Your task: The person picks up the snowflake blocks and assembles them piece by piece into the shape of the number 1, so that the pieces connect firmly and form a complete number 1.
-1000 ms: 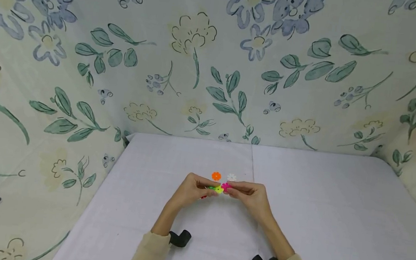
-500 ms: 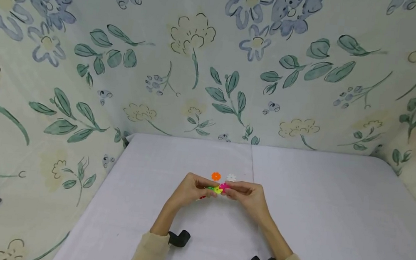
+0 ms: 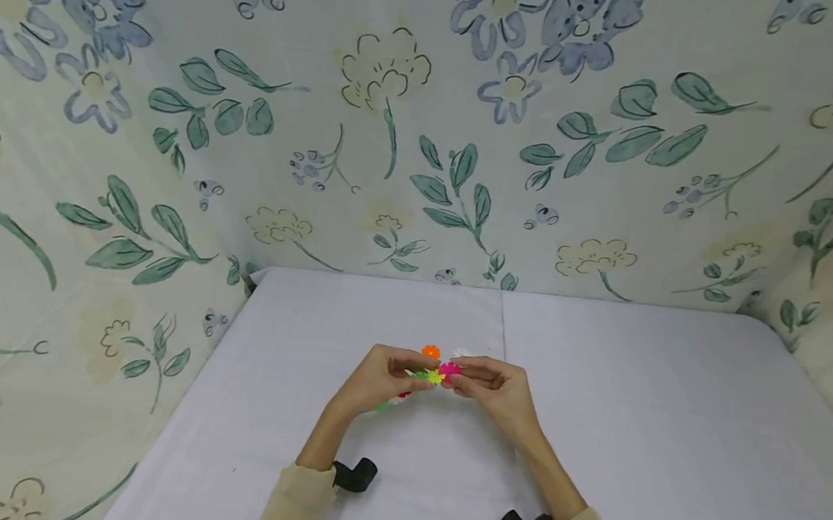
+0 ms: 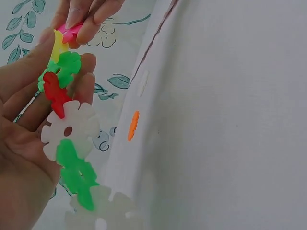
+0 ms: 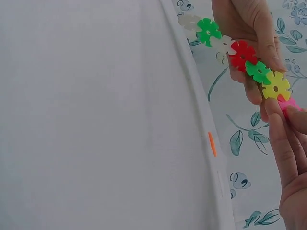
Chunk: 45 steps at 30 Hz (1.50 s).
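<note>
Over the table, my left hand point(image 3: 369, 383) holds a chain of notched plastic snowflake discs, thumb and fingers about its yellow disc point(image 5: 276, 86) and the adjoining green disc point(image 4: 62, 70). Below the hand the chain continues with a red disc point(image 4: 57, 95), a white disc point(image 4: 70, 131), another green disc point(image 4: 76, 173) and a second white disc point(image 4: 106, 211). Between thumb and fingertips, my right hand point(image 3: 500, 395) pinches a pink disc point(image 3: 449, 370). Its edge meets the yellow disc; fingers partly hide the joint.
Just beyond the hands, an orange disc point(image 3: 431, 351) and a loose white disc point(image 3: 462, 352) lie on the white-covered table point(image 3: 635, 415). A floral cloth point(image 3: 361, 204) hangs behind the table and along its sides. Black wrist mounts point(image 3: 356, 475) sit at both cuffs.
The pink disc has shifted slightly left, closer onto the yellow one. The chain has tilted, so its green lower end now shows beneath my left hand.
</note>
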Each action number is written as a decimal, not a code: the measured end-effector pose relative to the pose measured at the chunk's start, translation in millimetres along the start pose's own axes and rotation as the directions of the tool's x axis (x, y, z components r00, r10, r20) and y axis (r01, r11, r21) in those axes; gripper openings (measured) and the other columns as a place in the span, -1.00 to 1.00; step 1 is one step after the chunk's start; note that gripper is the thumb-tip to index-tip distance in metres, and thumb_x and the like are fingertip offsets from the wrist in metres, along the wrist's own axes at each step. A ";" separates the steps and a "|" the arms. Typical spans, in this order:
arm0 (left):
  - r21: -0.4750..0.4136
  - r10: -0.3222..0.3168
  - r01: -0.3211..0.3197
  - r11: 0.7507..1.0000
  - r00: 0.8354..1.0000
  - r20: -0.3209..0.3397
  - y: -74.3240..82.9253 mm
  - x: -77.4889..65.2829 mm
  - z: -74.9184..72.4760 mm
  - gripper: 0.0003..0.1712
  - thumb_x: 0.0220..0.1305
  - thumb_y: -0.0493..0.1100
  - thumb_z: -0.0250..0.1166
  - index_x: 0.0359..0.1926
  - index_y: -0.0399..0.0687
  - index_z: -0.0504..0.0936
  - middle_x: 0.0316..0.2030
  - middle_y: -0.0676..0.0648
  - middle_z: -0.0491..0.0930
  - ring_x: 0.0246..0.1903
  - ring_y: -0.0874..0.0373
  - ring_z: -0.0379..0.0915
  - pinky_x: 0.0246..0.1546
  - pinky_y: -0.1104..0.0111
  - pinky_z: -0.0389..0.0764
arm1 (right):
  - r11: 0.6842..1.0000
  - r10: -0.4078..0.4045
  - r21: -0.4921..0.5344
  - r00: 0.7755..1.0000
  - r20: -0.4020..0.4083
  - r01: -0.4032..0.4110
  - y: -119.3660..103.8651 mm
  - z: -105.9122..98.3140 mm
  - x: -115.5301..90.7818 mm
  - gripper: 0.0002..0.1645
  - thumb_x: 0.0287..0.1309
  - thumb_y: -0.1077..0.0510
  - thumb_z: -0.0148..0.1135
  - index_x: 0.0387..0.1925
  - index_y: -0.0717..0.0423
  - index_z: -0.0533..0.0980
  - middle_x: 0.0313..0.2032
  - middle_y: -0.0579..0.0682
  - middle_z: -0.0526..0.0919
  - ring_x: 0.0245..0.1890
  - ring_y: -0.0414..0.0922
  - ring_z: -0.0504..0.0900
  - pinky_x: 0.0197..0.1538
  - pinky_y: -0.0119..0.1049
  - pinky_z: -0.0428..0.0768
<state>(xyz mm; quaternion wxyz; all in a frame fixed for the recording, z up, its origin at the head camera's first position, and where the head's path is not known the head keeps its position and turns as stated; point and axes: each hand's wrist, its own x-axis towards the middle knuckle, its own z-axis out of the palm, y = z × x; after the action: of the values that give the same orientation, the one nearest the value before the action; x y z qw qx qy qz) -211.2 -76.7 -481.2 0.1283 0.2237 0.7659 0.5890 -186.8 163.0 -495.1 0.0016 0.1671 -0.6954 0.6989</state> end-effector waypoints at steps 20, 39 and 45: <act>0.157 0.097 -0.081 0.984 0.991 -0.096 0.0 6.7 19.3 -0.47 0.26 -0.15 0.50 0.26 0.01 0.67 0.15 -0.02 0.73 0.09 0.07 0.65 0.10 0.20 0.64 | 0.993 0.120 0.006 0.991 -0.054 -0.120 -2.1 -0.1 3.8 -0.59 0.25 0.34 0.40 0.12 0.41 0.60 -0.08 0.44 0.74 -0.25 -0.22 0.84 -0.15 -0.25 0.78; 0.197 0.120 -0.079 0.977 0.971 -0.207 -4.5 8.7 27.7 -0.61 0.14 -0.10 0.59 0.03 0.07 0.81 -0.08 0.08 0.82 -0.08 0.20 0.69 -0.10 0.36 0.59 | 0.977 0.210 -0.035 0.977 -0.041 -0.211 0.5 -1.6 3.8 -0.65 0.44 0.25 0.22 0.15 0.37 0.61 -0.08 0.30 0.79 -0.25 -0.17 0.85 -0.14 -0.22 0.79; 0.212 0.107 -0.055 0.976 0.965 -0.239 -5.6 9.6 27.0 -0.65 0.13 -0.13 0.59 -0.03 0.00 0.82 -0.16 0.02 0.83 -0.12 0.14 0.70 -0.17 0.41 0.59 | 0.971 0.226 -0.076 0.974 -0.033 -0.228 1.5 -7.0 5.6 -0.58 0.47 0.16 0.22 0.21 0.35 0.56 -0.01 0.34 0.76 -0.17 -0.06 0.85 -0.06 -0.12 0.78</act>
<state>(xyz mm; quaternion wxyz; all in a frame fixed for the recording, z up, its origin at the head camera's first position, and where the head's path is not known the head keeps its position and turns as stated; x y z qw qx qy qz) -208.2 -50.3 -493.3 -0.0167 0.1911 0.8223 0.5357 -194.1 168.5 -495.1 -0.0632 0.0779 -0.7370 0.6684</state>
